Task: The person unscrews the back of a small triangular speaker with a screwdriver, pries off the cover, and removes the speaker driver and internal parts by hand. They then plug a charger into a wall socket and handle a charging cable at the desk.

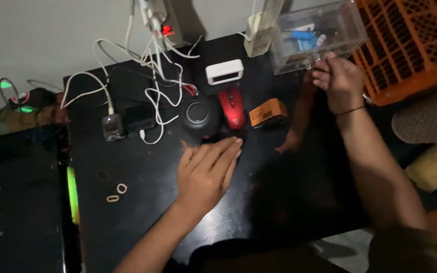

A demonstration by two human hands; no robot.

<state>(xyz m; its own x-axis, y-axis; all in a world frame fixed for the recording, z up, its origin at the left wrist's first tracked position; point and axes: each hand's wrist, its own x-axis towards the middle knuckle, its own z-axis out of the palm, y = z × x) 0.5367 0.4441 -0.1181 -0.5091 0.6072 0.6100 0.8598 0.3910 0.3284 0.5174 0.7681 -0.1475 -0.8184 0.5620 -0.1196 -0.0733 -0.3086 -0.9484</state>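
While the left hand (206,174) is lying flat and released on the black table (279,202), palm down with its fingers stretched toward the red computer mouse (232,107), the right hand (339,81) is reaching up to the far right corner and pinching the lower front edge of the clear plastic box (319,35). That box is sitting tilted at the back of the table, just beside the orange crate (410,45), and through its walls a blue object and a few small pale pieces are showing, though they are too blurred to tell apart. Whether the crate is holding anything cannot be told from here. Just in front of the left fingertips, a round black device (198,115) with a ring on top is resting next to the mouse, and a small orange box (268,113) is sitting near the mouse's other side. Behind the mouse, a white rectangular gadget (224,71) is standing. White cables (153,76) are trailing from a power strip (160,20) at the wall across the left half of the table, one ending at a small clear-cased item (113,126). Two little rubber bands (117,193) are lying near the table's left edge.
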